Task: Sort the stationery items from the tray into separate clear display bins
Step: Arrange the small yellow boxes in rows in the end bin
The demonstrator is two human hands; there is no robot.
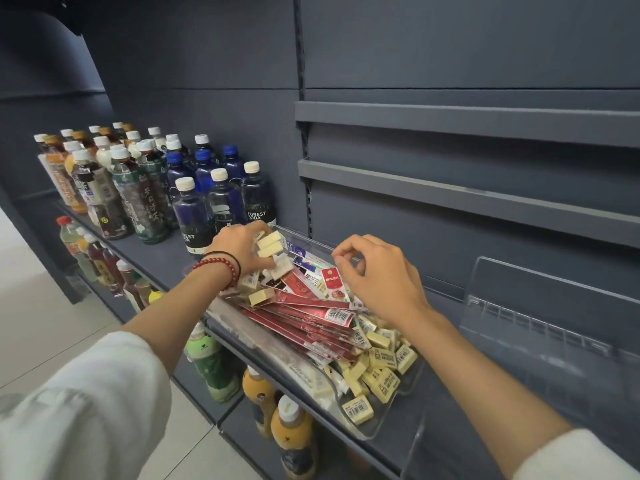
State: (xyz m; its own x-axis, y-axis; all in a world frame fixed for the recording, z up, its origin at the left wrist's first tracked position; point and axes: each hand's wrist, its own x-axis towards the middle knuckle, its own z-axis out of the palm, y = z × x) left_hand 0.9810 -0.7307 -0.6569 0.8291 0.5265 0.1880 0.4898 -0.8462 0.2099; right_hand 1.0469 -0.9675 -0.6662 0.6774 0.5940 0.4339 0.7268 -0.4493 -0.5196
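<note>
Cream erasers (381, 362) heaped at near end of tray (363, 435): light, stiff, wrap looks slick | left hand (239, 249) grips a stack of them | right hand (377, 271) curled, can't tell if holding | I'd pinch long sides | red packs (311, 315) thin, floppy

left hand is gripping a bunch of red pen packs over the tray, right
No. In the head view the left hand grips a bunch of cream erasers over the tray; the red packs lie in the tray.
</note>
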